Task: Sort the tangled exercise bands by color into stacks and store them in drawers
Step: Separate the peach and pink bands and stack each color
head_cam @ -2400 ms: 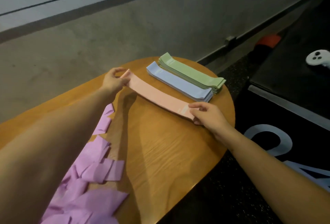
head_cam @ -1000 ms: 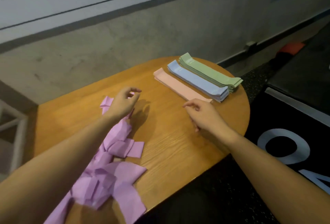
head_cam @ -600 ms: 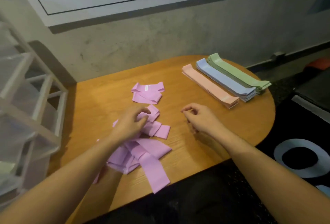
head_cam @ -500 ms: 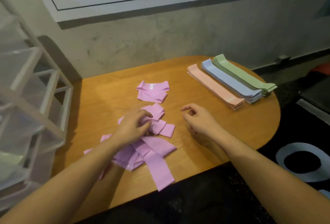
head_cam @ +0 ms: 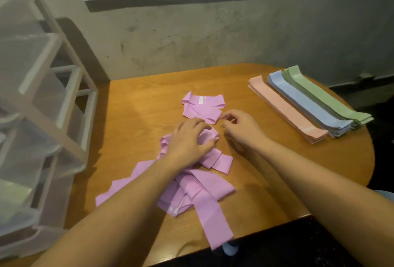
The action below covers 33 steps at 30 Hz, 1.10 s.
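A tangle of purple bands [head_cam: 200, 190] lies in the middle of the wooden table [head_cam: 138, 104]. My left hand [head_cam: 187, 141] rests on the top of the tangle, with fingers and thumb curled round a purple band there. A separate folded purple band [head_cam: 202, 107] lies just beyond it. My right hand [head_cam: 241, 126] hovers beside that band with loosely curled fingers and holds nothing. At the right of the table lie three neat stacks side by side: pink [head_cam: 287, 110], blue [head_cam: 307, 104] and green [head_cam: 328, 98].
A white drawer unit [head_cam: 42, 100] with translucent drawers stands at the table's left end. A grey wall runs behind the table. The table's front edge drops to a dark floor [head_cam: 277, 249]. One purple strip hangs over that front edge.
The pink band was laid on its stack and both hands let go. The view swung left to the purple tangle. My left hand came down on the tangle and closed on a band.
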Available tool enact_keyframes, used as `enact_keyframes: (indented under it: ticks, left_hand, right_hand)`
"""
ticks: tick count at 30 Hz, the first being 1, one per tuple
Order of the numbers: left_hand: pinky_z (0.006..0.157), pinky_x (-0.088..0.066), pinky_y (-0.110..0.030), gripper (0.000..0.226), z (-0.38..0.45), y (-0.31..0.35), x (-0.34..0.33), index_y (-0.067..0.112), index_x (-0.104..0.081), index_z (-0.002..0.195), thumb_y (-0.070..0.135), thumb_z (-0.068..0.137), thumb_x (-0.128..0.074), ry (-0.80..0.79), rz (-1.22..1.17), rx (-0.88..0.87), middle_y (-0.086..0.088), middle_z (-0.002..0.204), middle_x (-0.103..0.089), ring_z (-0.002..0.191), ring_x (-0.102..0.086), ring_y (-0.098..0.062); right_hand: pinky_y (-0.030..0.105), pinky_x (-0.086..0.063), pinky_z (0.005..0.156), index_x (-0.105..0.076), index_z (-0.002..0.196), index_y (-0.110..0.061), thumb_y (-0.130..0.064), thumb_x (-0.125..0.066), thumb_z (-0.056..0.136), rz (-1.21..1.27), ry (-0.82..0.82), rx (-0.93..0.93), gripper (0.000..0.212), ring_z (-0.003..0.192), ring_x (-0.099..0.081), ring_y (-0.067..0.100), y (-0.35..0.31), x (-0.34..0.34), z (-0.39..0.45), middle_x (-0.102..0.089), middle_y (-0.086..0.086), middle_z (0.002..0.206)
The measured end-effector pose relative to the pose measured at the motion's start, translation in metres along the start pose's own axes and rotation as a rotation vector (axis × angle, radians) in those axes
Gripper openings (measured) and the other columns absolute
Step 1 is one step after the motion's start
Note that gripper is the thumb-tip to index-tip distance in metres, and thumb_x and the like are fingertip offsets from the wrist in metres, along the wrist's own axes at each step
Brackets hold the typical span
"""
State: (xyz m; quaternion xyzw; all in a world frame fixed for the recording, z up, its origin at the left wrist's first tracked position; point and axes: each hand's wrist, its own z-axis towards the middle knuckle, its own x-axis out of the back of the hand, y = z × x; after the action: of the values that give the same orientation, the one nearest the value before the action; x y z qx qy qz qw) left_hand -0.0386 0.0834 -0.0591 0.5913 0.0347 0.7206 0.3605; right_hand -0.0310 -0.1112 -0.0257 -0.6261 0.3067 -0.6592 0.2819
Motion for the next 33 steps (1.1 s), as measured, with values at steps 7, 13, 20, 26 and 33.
enact_keyframes:
  ticks: [7, 13, 20, 26, 33]
  left_hand:
    - [0.095, -0.038, -0.046, 0.047, -0.006, -0.009, -0.026, 0.038, -0.068, 0.114, 0.069, 0.083, -0.050, -0.071, 0.206, -0.207, 0.008, 0.121, -0.061, 0.120, -0.055, -0.019]
    - [0.067, -0.046, -0.038, 0.030, -0.001, -0.016, -0.025, 0.024, -0.069, 0.089, 0.053, 0.087, -0.059, -0.014, 0.110, -0.255, 0.002, 0.090, -0.061, 0.081, -0.059, -0.023]
    - [0.064, -0.046, -0.038, 0.021, -0.008, -0.032, -0.004, 0.018, -0.064, 0.082, 0.039, 0.086, -0.062, 0.052, 0.188, -0.190, 0.000, 0.078, -0.063, 0.074, -0.057, -0.026]
    - [0.067, -0.041, -0.040, 0.012, -0.010, -0.067, 0.029, 0.021, -0.065, 0.090, 0.029, 0.086, -0.072, 0.178, 0.422, 0.134, -0.002, 0.087, -0.066, 0.083, -0.059, -0.033]
    - [0.098, -0.034, -0.043, 0.023, -0.001, -0.044, 0.032, 0.023, -0.066, 0.107, 0.032, 0.089, -0.056, 0.214, 0.251, 0.175, 0.002, 0.118, -0.063, 0.115, -0.055, -0.025]
  right_hand:
    - [0.029, -0.039, 0.102, -0.067, 0.123, -0.011, -0.006, -0.055, 0.088, -0.227, -0.029, 0.121, 0.038, 0.120, -0.058, 0.025, 0.004, -0.010, 0.059, -0.065, 0.011, 0.129]
    - [0.036, -0.038, 0.107, -0.056, 0.137, -0.007, -0.011, -0.054, 0.092, -0.352, -0.073, 0.104, 0.046, 0.128, -0.051, 0.034, 0.010, -0.022, 0.093, -0.057, 0.014, 0.141]
    - [0.039, -0.040, 0.094, -0.068, 0.125, -0.023, -0.025, -0.057, 0.093, -0.424, 0.028, 0.063, 0.034, 0.112, -0.053, 0.034, 0.025, -0.029, 0.098, -0.063, 0.010, 0.118]
    - [0.038, -0.033, 0.082, -0.073, 0.098, -0.026, -0.048, -0.059, 0.091, -0.363, 0.084, 0.102, 0.027, 0.101, -0.052, 0.025, 0.029, -0.030, 0.069, -0.063, 0.000, 0.095]
    - [0.033, -0.025, 0.079, -0.073, 0.101, -0.038, -0.042, -0.058, 0.094, -0.236, 0.161, 0.192, 0.018, 0.094, -0.054, 0.019, 0.035, -0.029, 0.002, -0.071, -0.014, 0.098]
